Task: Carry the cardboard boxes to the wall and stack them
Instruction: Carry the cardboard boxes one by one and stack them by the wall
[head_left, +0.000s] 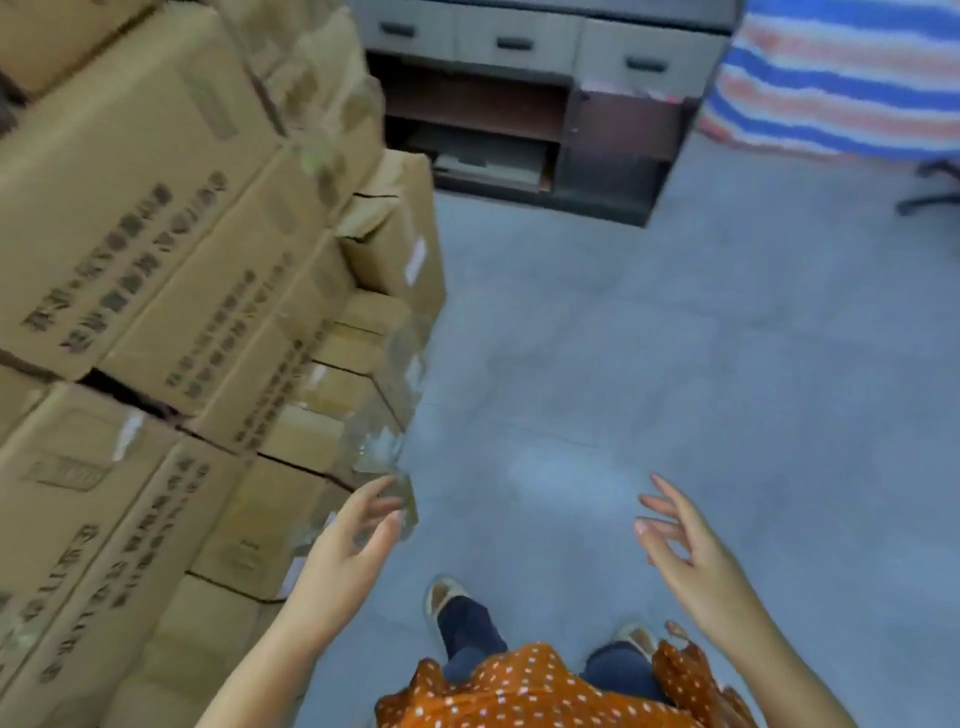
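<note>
Grey floor (675, 322) under stacked cardboard boxes (171, 291) and a cabinet (545, 104).

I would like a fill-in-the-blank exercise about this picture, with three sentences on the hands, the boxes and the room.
1. Both the left hand and the right hand hold ____.
2. The stacked cardboard boxes stand on the person's ____ side.
3. The grey cabinet at the far end of the floor has three ____ along its top.

Missing words: nothing; left; drawers
</note>
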